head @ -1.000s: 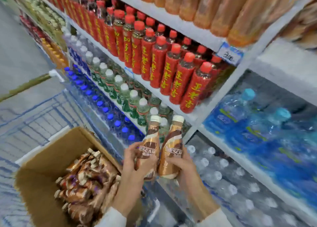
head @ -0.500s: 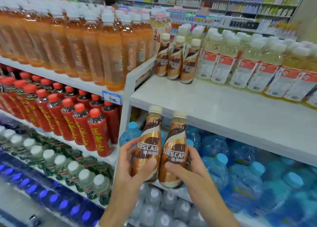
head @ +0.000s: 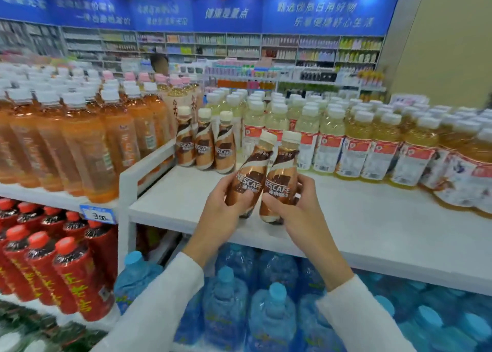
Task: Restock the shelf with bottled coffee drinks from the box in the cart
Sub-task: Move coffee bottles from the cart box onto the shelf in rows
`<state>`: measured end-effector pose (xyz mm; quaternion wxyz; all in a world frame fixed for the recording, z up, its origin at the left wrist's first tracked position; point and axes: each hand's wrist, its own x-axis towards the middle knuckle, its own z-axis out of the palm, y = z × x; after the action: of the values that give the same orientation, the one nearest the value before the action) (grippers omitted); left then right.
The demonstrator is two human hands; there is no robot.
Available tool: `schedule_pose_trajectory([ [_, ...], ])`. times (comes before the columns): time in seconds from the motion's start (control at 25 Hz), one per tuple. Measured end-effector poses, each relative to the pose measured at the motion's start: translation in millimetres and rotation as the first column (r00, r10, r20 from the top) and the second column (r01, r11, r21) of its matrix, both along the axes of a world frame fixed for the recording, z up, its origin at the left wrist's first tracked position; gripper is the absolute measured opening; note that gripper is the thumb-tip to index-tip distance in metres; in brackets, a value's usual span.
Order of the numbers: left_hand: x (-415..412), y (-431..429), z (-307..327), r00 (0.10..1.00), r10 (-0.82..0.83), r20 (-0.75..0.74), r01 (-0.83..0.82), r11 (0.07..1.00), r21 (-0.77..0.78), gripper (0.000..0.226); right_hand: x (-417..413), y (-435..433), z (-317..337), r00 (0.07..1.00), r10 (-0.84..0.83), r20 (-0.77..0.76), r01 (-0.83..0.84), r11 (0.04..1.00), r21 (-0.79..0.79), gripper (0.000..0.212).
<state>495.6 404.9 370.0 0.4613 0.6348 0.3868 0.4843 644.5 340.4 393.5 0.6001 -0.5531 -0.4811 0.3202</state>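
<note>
We hold two coffee bottles at front of shelf (head: 372, 226), tilted, touching each other; whether bases touch shelf, cannot tell. Left grip (head: 226, 213) curled round left bottle (head: 247, 181), right grip (head: 295, 210) round right bottle (head: 282, 184). Three coffees (head: 205, 147) upright behind. Yellow drinks (head: 330, 139) crowd right, orange teas (head: 87, 149) left. Water jugs (head: 271, 314) below.

coffee bottles (head: 250, 184): glossy plastic wrap, matt cream caps | shelf (head: 372, 218): matt white, smooth | sleeve (head: 165, 298): white cloth
</note>
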Motion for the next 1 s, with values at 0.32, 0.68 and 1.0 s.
schedule_pose_trajectory([
  [0.32,-12.9,34.5,-10.8,0.973,-0.115,-0.197,0.127,0.991,0.047,0.055,0.8,15.6,-20.0,0.992,-0.02,0.127,0.024,0.999,-0.026,0.063],
  [0.68,-10.8,23.0,-6.5,0.933,0.113,-0.343,-0.073,0.989,0.128,0.059,-12.8,8.2,-25.5,0.895,-0.299,0.33,0.336,0.94,-0.059,0.059],
  [1.0,16.9,78.5,0.9,0.939,0.2,-0.281,-0.181,0.979,0.092,0.046,-7.8,67.0,-10.4,0.91,-0.242,0.337,0.291,0.951,-0.103,0.045],
])
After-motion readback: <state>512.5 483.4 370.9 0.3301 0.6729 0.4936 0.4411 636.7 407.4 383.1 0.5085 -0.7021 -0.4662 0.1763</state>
